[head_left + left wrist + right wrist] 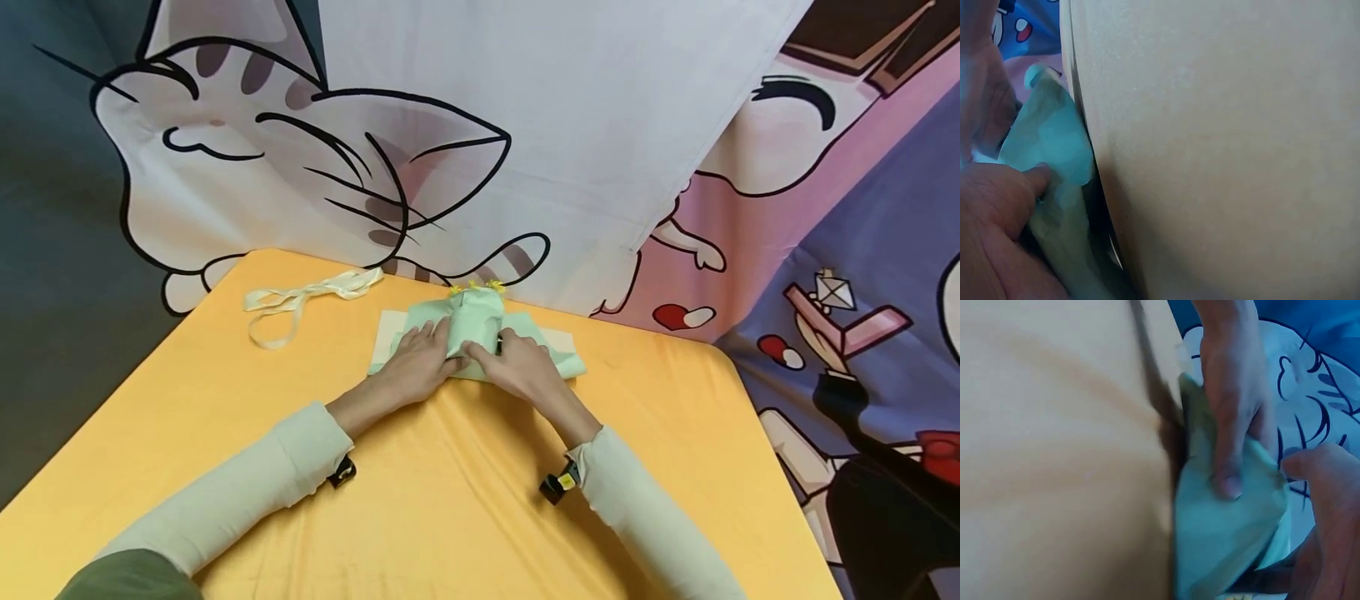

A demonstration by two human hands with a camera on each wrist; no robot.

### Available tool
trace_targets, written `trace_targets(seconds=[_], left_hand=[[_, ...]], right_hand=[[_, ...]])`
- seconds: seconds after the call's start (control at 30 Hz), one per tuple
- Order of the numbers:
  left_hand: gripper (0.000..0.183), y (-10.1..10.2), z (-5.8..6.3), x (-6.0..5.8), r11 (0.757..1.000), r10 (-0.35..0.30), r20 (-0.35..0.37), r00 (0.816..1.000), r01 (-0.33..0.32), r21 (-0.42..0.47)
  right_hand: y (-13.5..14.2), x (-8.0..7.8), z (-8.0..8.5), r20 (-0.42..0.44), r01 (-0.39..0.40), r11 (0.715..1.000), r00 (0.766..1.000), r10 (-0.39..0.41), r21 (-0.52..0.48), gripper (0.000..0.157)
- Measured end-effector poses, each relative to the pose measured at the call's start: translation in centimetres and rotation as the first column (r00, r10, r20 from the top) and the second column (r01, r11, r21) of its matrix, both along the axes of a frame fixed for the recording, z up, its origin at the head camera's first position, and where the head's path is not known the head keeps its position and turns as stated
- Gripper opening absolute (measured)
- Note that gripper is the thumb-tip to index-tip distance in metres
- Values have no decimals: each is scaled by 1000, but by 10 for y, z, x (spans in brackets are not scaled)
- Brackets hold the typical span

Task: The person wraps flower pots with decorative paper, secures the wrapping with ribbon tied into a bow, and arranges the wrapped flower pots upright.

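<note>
as l. hand (411, 364) presses creased, rounded grn wrap (477, 320), r. hand (527, 367) grips it

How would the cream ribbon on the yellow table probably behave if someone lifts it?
The ribbon is probably floppy, since it lies in loose loops. Its narrow, thin strips suggest little weight, and its overlapping strands might tangle.

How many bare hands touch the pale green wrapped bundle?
2: the bare left hand at the left side of the pale green wrapped bundle, the bare right hand at its right. No other shows.
</note>
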State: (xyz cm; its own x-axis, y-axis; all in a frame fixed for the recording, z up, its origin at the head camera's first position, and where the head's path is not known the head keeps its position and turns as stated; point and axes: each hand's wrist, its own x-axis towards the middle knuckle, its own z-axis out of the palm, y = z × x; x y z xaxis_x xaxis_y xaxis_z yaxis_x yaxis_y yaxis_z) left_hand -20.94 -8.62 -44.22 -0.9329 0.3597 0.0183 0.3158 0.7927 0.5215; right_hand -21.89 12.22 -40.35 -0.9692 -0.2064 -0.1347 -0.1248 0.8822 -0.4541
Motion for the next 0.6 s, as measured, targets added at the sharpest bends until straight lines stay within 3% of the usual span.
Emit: trace_targets(seconds=[0.23,0.47,0.6], left_hand=[[88,-1,-2,-1,999,23,-10,1000,-23,35],[91,-5,-4,-3,991,64,44,997,-69,111],[92,-7,-5,-4,988,65,53,996,-72,136]], right_hand=[[-25,-11,17,133,61,997,989,-66,46,104],[-41,-21,22,160,65,989,983,-87,134,86],[-48,-26,30,202,47,984,976,-82,174,94]])
